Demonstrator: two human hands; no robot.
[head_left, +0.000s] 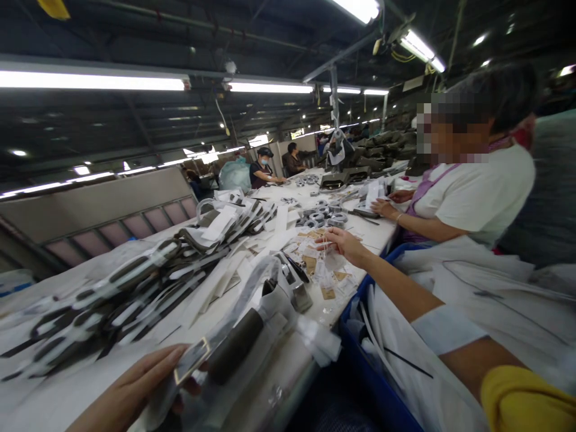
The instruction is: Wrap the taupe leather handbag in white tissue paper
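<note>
Long tube lamps (270,88) hang under a dark workshop roof, above a white desk (371,233) heaped with goods. At its near edge is a dark bag (236,345), partly covered in white and clear wrapping. The person's left hand (150,378) is closed around the bag's near end, fingers curled beside a gold-edged buckle (192,360). The right hand (346,245) reaches over a scatter of small brown and white tags (310,264), thumb and fingertips drawn nearly together; whether they pinch something thin, I cannot tell. A pale band (447,330) circles the right forearm, below a yellow sleeve (526,396).

Left of the bag lies a big pile of dark straps and white wrapping (148,282). Grey wrapped rings (321,213) sit beyond the tags. To the right, a blue bin (382,384) holds white sheets (418,360). Behind it, a co-worker (490,186) in a white shirt and purple apron handles a white-wrapped piece (375,192).
</note>
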